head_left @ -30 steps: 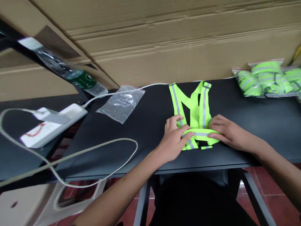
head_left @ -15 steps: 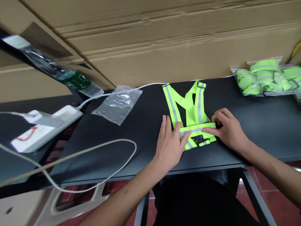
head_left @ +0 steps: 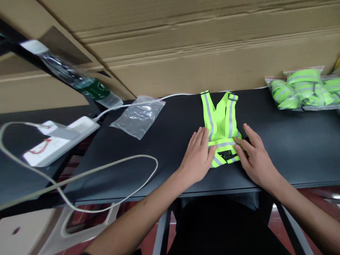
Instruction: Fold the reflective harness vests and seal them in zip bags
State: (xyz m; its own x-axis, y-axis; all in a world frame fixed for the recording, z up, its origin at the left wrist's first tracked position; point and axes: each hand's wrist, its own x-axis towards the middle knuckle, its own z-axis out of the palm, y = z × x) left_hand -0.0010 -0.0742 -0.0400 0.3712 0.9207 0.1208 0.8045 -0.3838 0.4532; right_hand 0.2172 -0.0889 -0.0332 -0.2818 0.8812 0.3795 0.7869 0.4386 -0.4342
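Your left hand (head_left: 198,156) and right hand (head_left: 256,155) lie spread and flat, pinching nothing, fingertips pressing the neon-yellow reflective safety vest (head_left: 221,122) on the black surface (head_left: 292,148) (a transparent plastic bag (head_left: 139,118) lies nearby)

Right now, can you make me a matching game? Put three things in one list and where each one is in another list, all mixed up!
Things:
1. Neon yellow reflective vest
2. Clear plastic bag
3. Bagged green bundles

Places:
A. Right end of the black table
B. Touched by the left hand and right hand
C. Lying flat, left of the vest

Right pairs: 1-B, 2-C, 3-A
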